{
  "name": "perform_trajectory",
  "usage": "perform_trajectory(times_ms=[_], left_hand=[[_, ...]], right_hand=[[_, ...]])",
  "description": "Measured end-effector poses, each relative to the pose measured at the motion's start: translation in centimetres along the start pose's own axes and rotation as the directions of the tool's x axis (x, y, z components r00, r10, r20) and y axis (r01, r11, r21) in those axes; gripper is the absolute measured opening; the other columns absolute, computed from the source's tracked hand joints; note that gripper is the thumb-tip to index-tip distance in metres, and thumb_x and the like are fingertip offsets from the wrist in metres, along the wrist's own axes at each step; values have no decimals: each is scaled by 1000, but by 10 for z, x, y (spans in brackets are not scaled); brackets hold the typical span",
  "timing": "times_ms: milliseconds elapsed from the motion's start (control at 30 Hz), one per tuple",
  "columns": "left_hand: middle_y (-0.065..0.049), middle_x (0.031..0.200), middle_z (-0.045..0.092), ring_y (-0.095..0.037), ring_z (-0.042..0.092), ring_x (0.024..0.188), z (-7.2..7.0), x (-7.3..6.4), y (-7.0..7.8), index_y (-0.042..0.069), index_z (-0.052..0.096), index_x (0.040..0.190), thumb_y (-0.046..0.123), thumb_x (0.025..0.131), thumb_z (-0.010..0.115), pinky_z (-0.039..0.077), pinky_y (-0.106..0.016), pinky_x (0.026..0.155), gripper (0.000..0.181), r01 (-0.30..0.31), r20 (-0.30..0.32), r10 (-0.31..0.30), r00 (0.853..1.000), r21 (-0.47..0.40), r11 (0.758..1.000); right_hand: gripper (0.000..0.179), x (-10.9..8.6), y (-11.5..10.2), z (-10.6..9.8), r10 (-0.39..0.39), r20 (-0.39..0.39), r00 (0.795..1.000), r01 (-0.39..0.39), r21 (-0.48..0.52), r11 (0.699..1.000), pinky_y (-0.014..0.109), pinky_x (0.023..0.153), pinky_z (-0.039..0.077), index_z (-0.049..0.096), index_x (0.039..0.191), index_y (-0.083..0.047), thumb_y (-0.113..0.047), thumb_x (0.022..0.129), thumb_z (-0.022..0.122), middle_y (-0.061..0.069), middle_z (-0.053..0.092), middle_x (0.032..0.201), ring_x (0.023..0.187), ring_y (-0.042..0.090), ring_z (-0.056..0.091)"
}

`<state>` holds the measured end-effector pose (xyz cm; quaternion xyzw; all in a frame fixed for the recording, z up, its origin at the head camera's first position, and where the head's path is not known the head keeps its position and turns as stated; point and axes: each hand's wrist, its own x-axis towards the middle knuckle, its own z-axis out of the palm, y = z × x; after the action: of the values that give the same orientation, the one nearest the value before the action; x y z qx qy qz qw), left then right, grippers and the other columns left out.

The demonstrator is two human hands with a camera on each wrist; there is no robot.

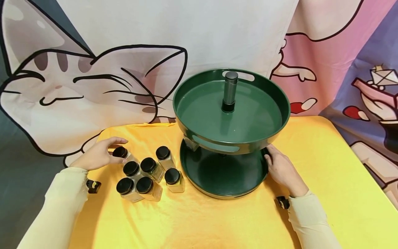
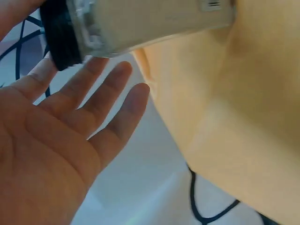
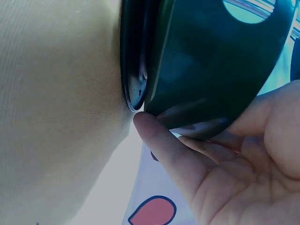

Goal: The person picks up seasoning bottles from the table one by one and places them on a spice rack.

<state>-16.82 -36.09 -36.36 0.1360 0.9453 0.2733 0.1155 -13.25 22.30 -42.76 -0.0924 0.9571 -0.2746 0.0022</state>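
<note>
A two-tier round green tray stand has an upper tray point(image 1: 199, 117) with a metal post and a lower tray point(image 1: 224, 176) beneath. My right hand point(image 1: 281, 169) grips the lower tray's right rim, thumb inside the wall; the right wrist view shows fingers point(image 3: 164, 145) against its outer side. To the left, my left hand point(image 1: 104, 154) is around a black-lidded square spice jar point(image 1: 128, 157), thumb and fingers spread on either side of the lid. In the left wrist view its fingers point(image 2: 119, 117) are nearly straight beside the jar's lid point(image 2: 61, 35); a firm hold does not show.
More spice jars point(image 1: 151, 167) with pale contents cluster left of the stand on a yellow cloth point(image 1: 199, 224). Another jar point(image 1: 190, 143) sits at the lower tray's back left, partly hidden by the upper tray. A cartoon-printed curtain point(image 1: 217, 34) hangs behind the table.
</note>
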Motion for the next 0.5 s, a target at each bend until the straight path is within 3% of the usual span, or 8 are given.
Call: perform_trajectory(times_ms=[133,267,400,500], left_hand=[[-19,140,54,-42,52,125,6,-6,-9,5,53,139,29,79,88,54,-40,92,74,-8,-28,5,1000,-80,997],[-18,139,55,-28,52,124,13,-11,-17,7,52,141,25,80,88,50,-18,86,73,-20,-54,12,998,-157,987],[-17,139,55,-7,54,117,23,-13,-23,4,51,142,18,81,86,52,-19,81,71,-51,-77,33,996,-235,971],[-13,137,56,0,56,110,30,-13,-29,2,51,142,11,82,85,55,-22,77,70,-73,-96,46,994,-305,949]], right_hand=[[47,0,0,0,2,4,1000,-2,1,1000,60,110,32,36,152,4,-8,107,42,26,38,153,139,47,38],[45,0,1,0,-7,-3,1000,7,-7,1000,60,110,33,38,150,4,-7,107,42,26,40,152,138,47,39],[46,0,1,0,-3,-1,1000,3,-10,1000,60,110,33,37,151,5,-7,107,42,26,39,153,139,47,38],[46,-1,0,0,-6,-4,1000,6,-8,1000,60,110,33,37,151,5,-7,107,42,26,40,152,138,46,39]])
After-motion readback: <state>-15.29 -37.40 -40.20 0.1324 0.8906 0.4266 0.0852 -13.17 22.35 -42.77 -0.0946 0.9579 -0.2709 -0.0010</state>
